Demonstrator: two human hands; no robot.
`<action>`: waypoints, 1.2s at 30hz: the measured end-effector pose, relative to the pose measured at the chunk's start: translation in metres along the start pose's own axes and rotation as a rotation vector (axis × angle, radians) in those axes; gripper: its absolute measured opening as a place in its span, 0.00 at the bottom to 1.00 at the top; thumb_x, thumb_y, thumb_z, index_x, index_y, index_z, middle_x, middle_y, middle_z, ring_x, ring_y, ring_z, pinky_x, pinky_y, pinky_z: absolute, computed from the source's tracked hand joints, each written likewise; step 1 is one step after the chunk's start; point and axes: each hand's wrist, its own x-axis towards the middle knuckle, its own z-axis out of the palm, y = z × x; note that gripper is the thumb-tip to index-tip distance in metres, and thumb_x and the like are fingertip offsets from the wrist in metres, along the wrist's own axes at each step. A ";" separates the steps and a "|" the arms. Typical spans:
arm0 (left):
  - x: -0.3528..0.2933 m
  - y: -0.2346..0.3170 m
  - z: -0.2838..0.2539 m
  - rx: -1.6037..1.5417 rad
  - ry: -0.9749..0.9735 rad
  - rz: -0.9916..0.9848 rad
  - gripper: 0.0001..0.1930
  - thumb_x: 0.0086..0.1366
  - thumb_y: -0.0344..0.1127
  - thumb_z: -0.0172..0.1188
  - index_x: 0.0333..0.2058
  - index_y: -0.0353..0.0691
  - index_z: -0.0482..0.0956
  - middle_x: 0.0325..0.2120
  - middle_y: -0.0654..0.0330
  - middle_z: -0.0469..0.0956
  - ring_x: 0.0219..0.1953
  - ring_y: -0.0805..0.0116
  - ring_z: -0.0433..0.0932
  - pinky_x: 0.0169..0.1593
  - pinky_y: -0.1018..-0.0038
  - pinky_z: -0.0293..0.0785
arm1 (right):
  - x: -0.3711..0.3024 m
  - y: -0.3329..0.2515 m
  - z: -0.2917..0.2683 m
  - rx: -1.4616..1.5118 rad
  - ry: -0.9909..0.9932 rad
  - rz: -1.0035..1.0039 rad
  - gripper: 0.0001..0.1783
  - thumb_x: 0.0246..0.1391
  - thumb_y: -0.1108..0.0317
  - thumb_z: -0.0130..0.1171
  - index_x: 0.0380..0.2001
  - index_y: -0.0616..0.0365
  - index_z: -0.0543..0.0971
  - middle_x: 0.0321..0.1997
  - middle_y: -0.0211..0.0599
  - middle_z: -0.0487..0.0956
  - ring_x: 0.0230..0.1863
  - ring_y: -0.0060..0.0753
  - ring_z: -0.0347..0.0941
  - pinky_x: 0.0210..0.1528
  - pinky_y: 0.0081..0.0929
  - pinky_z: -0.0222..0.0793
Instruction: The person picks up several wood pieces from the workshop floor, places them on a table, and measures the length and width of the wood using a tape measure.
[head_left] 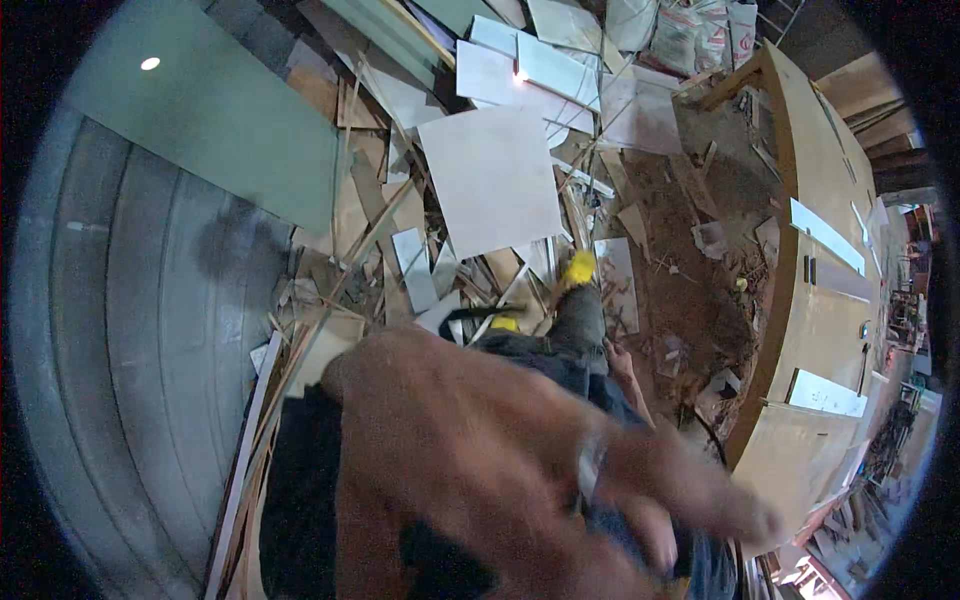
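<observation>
My left hand (470,430) fills the lower middle, raised close to the camera and blurred. Its fingers stretch toward the right and stand apart, with nothing plainly held. Beyond it, low beside my leg, is my right hand (620,362), small and partly covered; how its fingers lie is unclear. My grey trouser leg (578,320) ends in a yellow-tipped shoe (580,266), and a second yellow shoe tip (505,323) shows to its left. Next to that lies a dark, narrow, handle-like piece (470,314), whose kind I cannot make out. A square white board (492,185) lies ahead of my feet.
Broken boards and thin wood strips (375,225) litter the floor. A large pale green panel (220,120) and grey ribbed sheeting (150,300) stand at left. On the right is a long wooden panel (800,330). White sacks (690,38) sit at the back.
</observation>
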 end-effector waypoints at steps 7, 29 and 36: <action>0.091 -0.083 -0.047 -0.348 -0.072 0.293 0.44 0.59 0.67 0.58 0.61 0.35 0.66 0.60 0.38 0.63 0.57 0.46 0.71 0.57 0.56 0.69 | 0.040 -0.012 -0.029 -0.448 0.026 0.069 0.26 0.60 0.49 0.56 0.47 0.62 0.80 0.43 0.56 0.82 0.46 0.50 0.80 0.47 0.40 0.72; -0.059 -0.362 -0.316 1.401 0.019 -1.760 0.35 0.61 0.53 0.60 0.62 0.38 0.66 0.61 0.41 0.65 0.65 0.46 0.62 0.66 0.56 0.60 | 0.224 -0.099 -0.238 0.406 -0.065 0.193 0.23 0.64 0.60 0.54 0.57 0.62 0.72 0.38 0.42 0.80 0.26 0.33 0.78 0.24 0.30 0.72; -0.096 -0.384 -0.419 0.815 0.551 -1.642 0.51 0.55 0.58 0.66 0.70 0.41 0.50 0.66 0.42 0.58 0.67 0.49 0.59 0.68 0.61 0.55 | 0.256 -0.049 -0.211 0.050 -0.066 0.029 0.25 0.61 0.59 0.58 0.57 0.63 0.73 0.34 0.38 0.82 0.36 0.34 0.81 0.31 0.31 0.76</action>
